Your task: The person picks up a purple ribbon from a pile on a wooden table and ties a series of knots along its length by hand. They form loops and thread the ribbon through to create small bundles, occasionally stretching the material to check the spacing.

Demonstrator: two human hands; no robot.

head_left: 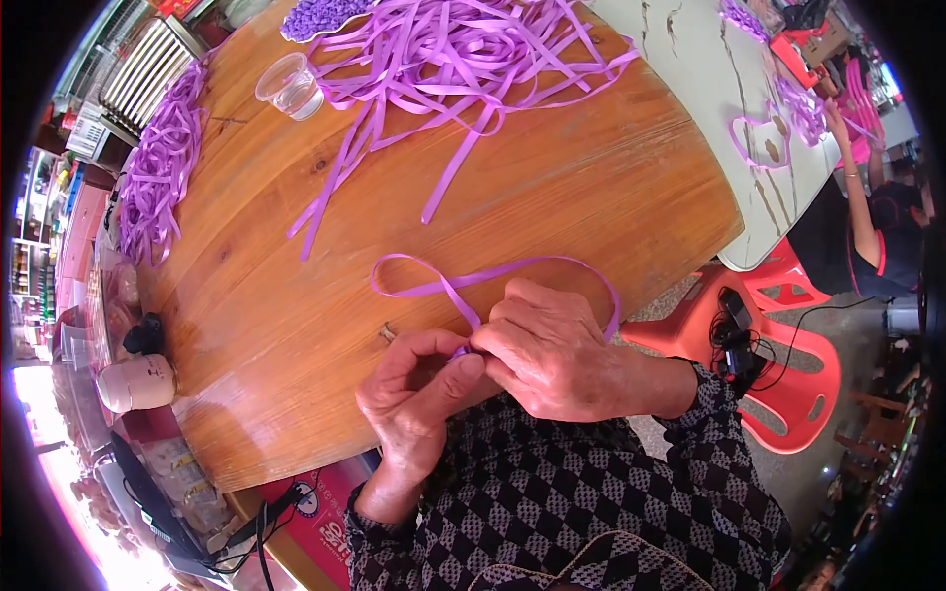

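Both my hands meet at the near edge of the wooden table, pinching one purple ribbon (pixel 522 264). My left hand (pixel 419 394) grips it between thumb and forefinger, and a small purple bit shows at the fingertips. Fingers of my right hand (pixel 552 350) close on the ribbon right beside the left thumb. From there the ribbon loops out over the tabletop, crosses itself and runs back behind the right hand. Exactly how it is folded or knotted between the fingertips is hidden.
On the wooden table (pixel 266 345) lie a large heap of purple ribbons (pixel 463 49), a clear plastic cup (pixel 292 89) and a dish of small purple pieces (pixel 320 15). More ribbons (pixel 163 163) hang over the left edge. At right, a person (pixel 867 217) handles ribbons near red stools (pixel 788 374).
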